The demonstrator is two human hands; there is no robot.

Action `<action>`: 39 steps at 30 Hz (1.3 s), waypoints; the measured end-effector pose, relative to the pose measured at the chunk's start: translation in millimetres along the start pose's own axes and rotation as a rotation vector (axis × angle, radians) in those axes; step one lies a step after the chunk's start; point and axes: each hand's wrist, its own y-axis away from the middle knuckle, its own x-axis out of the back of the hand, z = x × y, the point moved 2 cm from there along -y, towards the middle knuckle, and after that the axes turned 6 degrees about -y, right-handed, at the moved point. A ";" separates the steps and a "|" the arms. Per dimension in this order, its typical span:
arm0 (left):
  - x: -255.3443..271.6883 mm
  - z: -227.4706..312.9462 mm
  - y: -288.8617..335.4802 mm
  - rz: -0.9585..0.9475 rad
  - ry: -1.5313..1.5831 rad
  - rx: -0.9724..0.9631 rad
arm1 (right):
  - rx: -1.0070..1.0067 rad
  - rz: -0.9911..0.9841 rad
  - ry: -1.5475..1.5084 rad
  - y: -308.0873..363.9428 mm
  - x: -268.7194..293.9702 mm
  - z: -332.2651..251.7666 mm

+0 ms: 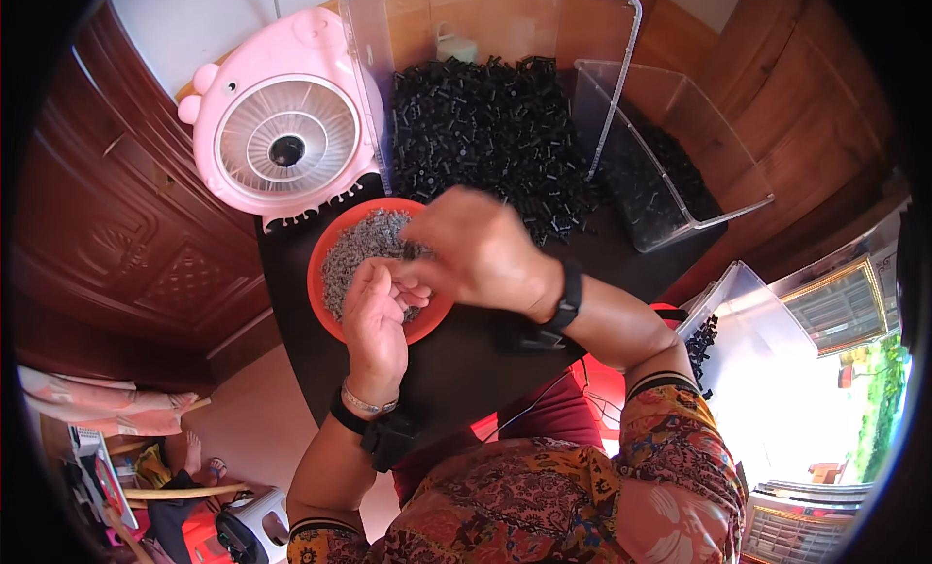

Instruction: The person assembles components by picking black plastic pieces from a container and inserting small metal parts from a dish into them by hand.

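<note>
My left hand (377,321) is over the near side of an orange-red bowl (318,305) full of small grey metal-looking pieces (364,242). Its fingers are curled together at the tips, and whatever they pinch is too small to make out. Right beside it, my right hand (481,248) hangs over the bowl's right edge, its fingers close to the left fingertips. Motion smears those fingers, so their grip cannot be read. Beyond the hands, a big heap of small black cylindrical parts (476,127) spills from a clear plastic bin (626,54) onto the dark tabletop (451,380).
A pink animal-shaped fan (209,142) stands at the back left, close to the bowl. Another clear bin (714,113) with black parts lies at the right. Lower right is a third clear container (748,321) near black parts. A person's foot (192,454) shows at lower left.
</note>
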 end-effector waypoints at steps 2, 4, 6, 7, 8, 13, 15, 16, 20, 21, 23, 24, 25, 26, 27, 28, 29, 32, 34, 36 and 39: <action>11.3 0.5 -1.1 0.009 -0.036 -0.030 | 0.018 0.224 0.262 -17.6 41.6 7.5; 12.4 3.5 -3.3 0.013 -0.083 -0.018 | -0.169 0.516 0.528 -19.9 90.8 23.0; 9.1 4.2 -4.0 0.009 -0.078 -0.006 | -0.411 0.632 0.833 -7.2 139.6 42.9; 6.5 4.8 -4.4 0.000 -0.087 0.002 | -0.347 0.653 1.024 0.6 157.2 52.6; 7.0 4.1 -5.3 0.000 -0.098 0.010 | -0.278 0.668 1.204 1.2 159.2 56.4; 9.3 2.6 -6.4 0.001 -0.110 0.030 | -0.346 0.421 0.515 -2.1 112.6 61.7; 10.6 3.3 -7.0 0.001 -0.113 0.033 | -0.350 0.048 0.261 -4.3 76.9 63.4; 10.7 3.0 -7.4 0.003 -0.115 0.041 | -0.285 -0.063 0.188 -1.7 60.1 67.7; 9.8 1.2 -8.8 -0.004 -0.130 0.072 | -0.291 -0.417 0.259 18.2 18.8 78.8; 9.8 1.3 -8.5 -0.002 -0.131 0.072 | -0.294 -0.482 0.330 20.3 13.7 79.3; 9.2 1.7 -7.8 -0.016 -0.141 0.083 | -0.295 -0.546 0.400 25.4 5.1 83.0; 9.3 2.2 -7.9 -0.014 -0.142 0.082 | -0.298 -0.551 0.438 28.3 1.2 86.6; 9.3 2.5 -8.1 -0.015 -0.141 0.086 | -0.301 -0.556 0.477 30.1 -1.6 89.4; 9.8 2.3 -8.2 -0.015 -0.140 0.091 | -0.300 -0.556 0.476 31.0 -4.1 91.0; 10.7 2.0 -8.6 -0.014 -0.140 0.090 | -0.309 -0.560 0.473 31.5 -6.0 92.6; 11.5 1.5 -9.2 -0.017 -0.139 0.093 | -0.318 -0.563 0.471 31.4 -6.9 93.4; 12.5 1.3 -9.2 -0.020 -0.139 0.094 | -0.316 -0.563 0.469 30.7 -7.0 93.4; 12.8 1.6 -8.7 -0.011 -0.147 0.095 | -0.360 -0.569 0.399 25.9 -1.8 93.4; 12.1 1.2 -9.7 -0.020 -0.151 0.096 | -0.687 -0.513 -0.163 19.5 5.2 93.9; 12.1 2.0 -9.9 -0.025 -0.159 0.096 | -0.699 -0.489 -0.328 17.7 3.9 89.4; 12.4 1.2 -9.7 -0.027 -0.170 0.116 | -0.774 -0.462 -0.608 16.4 2.9 86.9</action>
